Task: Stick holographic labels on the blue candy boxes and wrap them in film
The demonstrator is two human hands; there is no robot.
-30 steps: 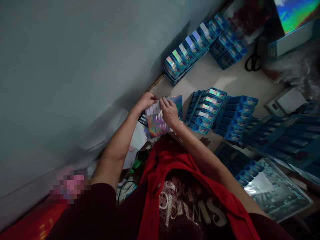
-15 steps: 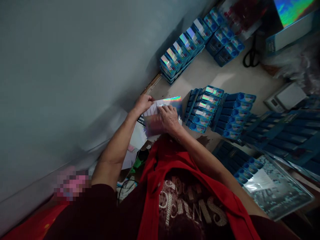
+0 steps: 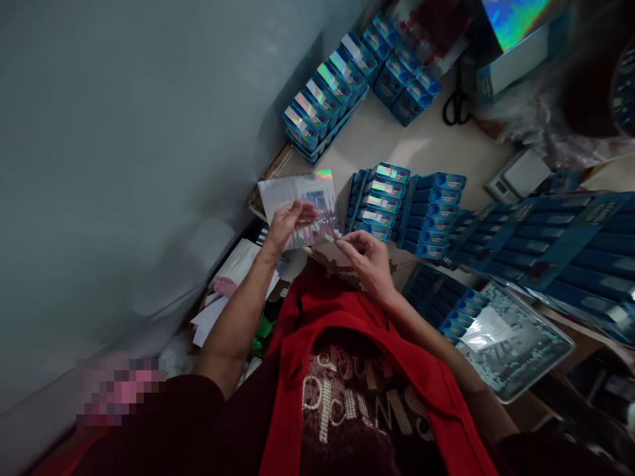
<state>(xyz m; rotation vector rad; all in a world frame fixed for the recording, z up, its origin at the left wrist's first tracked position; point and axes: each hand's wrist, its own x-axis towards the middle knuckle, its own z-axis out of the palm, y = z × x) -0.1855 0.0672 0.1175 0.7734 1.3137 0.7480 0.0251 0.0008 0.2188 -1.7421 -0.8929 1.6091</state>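
A thin silvery sheet (image 3: 288, 188) with a rainbow sheen at its far right corner is at the worktop's left end, near the wall. The left hand (image 3: 292, 225) lies across its near part, fingers loosely extended; whether that grip holds the sheet or only steadies it, I cannot tell. The right hand (image 3: 370, 261) has thumb and forefinger drawn together at the sheet's near right corner, perhaps on a small pale piece, but what lies between them is too small to make out.

The step in hand looks like fine fingertip work at this corner; the next move seems to call for a steady sheet and a light pinch.

Just right of the sheet stand blue boxes with shiny strips (image 3: 384, 188); further right, blue boxes without visible strips (image 3: 446, 215). Beyond, on the worktop (image 3: 421, 149), are scissors (image 3: 455, 109) and a small scale (image 3: 526, 173).

The sheet's underside is hidden, its print is blurred, and a dark round object (image 3: 626, 86) is cut off at far right.
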